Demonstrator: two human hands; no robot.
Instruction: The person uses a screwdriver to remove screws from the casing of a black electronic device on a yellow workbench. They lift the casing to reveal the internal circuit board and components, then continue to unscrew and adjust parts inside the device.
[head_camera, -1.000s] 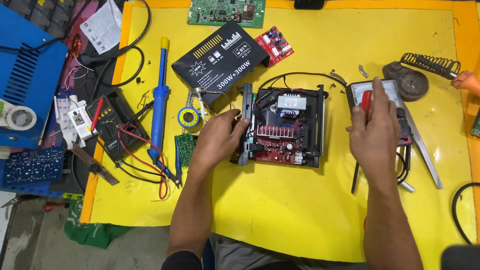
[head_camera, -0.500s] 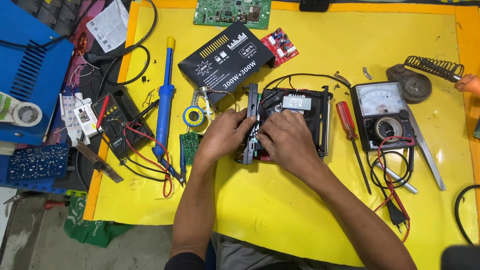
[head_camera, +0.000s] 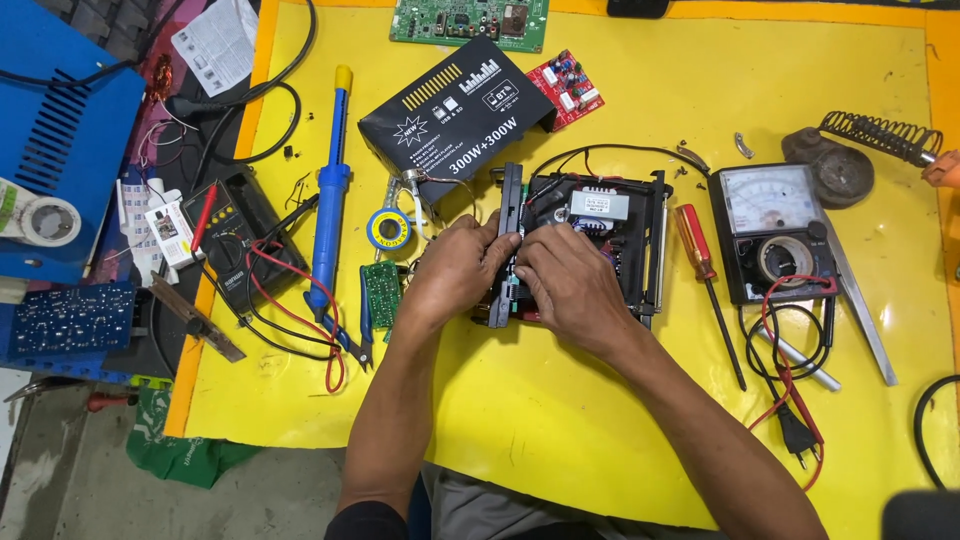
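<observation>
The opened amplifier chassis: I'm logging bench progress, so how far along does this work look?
Done: the black cover lies off, behind the opened amplifier chassis, boards exposed. In hand: left hand and right hand both press at its front panel. Left: the cover is not back on; the red screwdriver and analog meter lie untouched beside it.

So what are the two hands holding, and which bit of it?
Both hands grip the opened amplifier chassis. The left hand clasps its black front panel edge; the right hand lies over the circuit board inside, fingers at that same panel.
</observation>
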